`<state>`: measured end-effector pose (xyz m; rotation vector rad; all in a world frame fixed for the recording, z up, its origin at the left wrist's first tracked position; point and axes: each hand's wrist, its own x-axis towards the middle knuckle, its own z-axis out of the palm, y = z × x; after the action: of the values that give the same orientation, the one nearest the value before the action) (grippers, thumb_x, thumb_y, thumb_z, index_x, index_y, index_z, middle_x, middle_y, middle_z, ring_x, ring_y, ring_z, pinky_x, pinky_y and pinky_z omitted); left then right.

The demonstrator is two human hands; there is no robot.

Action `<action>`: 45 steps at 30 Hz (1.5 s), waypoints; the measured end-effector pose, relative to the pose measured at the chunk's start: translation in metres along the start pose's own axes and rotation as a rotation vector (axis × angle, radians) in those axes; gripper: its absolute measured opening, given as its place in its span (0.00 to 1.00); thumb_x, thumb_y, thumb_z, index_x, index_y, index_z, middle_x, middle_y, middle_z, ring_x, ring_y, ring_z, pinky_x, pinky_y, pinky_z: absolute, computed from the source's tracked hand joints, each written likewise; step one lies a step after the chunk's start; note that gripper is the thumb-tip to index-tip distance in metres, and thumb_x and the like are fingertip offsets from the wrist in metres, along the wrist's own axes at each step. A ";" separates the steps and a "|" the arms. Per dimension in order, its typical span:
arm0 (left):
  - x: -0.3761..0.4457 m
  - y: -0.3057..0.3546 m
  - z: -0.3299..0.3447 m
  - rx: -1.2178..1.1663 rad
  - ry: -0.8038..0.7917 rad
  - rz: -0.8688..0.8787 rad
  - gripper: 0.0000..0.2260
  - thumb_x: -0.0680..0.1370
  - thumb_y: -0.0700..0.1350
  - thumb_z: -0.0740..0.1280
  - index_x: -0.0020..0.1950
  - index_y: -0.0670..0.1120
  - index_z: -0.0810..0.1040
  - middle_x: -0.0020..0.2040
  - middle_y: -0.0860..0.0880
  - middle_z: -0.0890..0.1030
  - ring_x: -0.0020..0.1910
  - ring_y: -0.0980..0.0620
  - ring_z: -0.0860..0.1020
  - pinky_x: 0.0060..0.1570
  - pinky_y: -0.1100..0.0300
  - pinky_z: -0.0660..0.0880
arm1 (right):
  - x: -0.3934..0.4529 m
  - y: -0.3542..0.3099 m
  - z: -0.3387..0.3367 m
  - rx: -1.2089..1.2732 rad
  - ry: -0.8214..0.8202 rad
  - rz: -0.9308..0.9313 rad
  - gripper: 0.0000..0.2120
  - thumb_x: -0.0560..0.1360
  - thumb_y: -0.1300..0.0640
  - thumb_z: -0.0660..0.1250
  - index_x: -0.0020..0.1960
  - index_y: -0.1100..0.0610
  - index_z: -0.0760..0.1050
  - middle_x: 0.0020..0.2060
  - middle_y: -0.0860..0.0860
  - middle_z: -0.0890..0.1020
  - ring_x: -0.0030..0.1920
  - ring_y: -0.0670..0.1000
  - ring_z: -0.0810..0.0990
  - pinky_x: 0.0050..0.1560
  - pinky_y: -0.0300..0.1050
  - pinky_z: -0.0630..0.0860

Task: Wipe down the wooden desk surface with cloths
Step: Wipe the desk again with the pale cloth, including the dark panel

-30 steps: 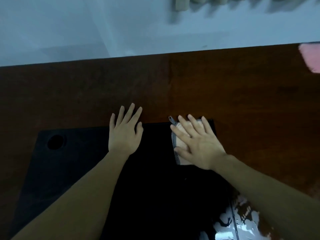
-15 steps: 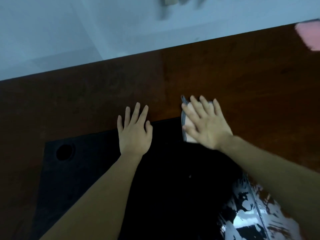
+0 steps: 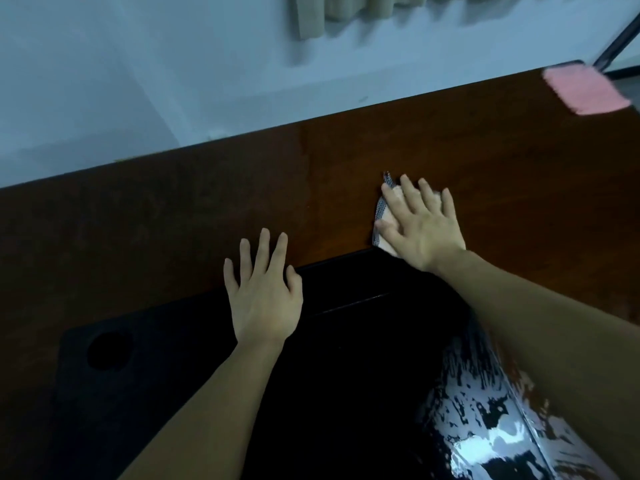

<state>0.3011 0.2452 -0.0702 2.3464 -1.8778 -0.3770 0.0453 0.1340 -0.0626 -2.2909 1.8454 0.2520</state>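
Observation:
The dark reddish-brown wooden desk (image 3: 173, 209) fills the middle of the view. My right hand (image 3: 420, 225) lies flat with straight fingers on a small folded pale cloth with a grey patterned edge (image 3: 380, 211), pressing it onto the wood just past the black mat. Most of the cloth is hidden under the hand. My left hand (image 3: 263, 294) rests flat with fingers spread, on the far edge of the black mat (image 3: 166, 368), fingertips on the wood. A pink cloth (image 3: 585, 90) lies at the desk's far right corner.
The black mat has a round hole (image 3: 109, 349) near its left end. A grey floor (image 3: 138, 81) lies beyond the desk's far edge, with beige curtain hems (image 3: 332, 12) at the top. A black-and-white patterned garment (image 3: 485, 427) shows at bottom right.
My right hand has slid the cloth away from me, off the black mat's edge and onto the bare wood. The left hand has stayed on the mat's edge.

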 end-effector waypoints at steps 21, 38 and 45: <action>0.002 -0.001 0.002 0.005 -0.009 -0.028 0.25 0.84 0.56 0.47 0.82 0.60 0.49 0.83 0.57 0.46 0.82 0.51 0.40 0.79 0.46 0.39 | 0.014 0.033 -0.004 -0.068 -0.038 -0.133 0.34 0.79 0.30 0.34 0.81 0.41 0.31 0.82 0.51 0.37 0.81 0.58 0.37 0.78 0.63 0.37; 0.030 0.102 -0.002 -0.051 -0.064 -0.015 0.24 0.86 0.56 0.48 0.83 0.56 0.53 0.83 0.54 0.47 0.82 0.50 0.42 0.79 0.44 0.39 | -0.072 0.079 0.003 -0.041 -0.081 -0.379 0.34 0.79 0.31 0.33 0.82 0.43 0.34 0.81 0.51 0.37 0.81 0.57 0.36 0.78 0.63 0.36; 0.036 0.149 0.036 0.010 -0.045 0.023 0.25 0.85 0.57 0.48 0.83 0.60 0.47 0.83 0.54 0.44 0.82 0.49 0.40 0.78 0.44 0.37 | 0.051 0.098 -0.015 -0.026 -0.003 -0.199 0.34 0.80 0.31 0.37 0.82 0.42 0.37 0.82 0.51 0.41 0.81 0.58 0.38 0.78 0.64 0.37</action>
<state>0.1581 0.1789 -0.0734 2.3390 -1.9289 -0.4223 -0.0398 0.0619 -0.0651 -2.4678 1.6067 0.2503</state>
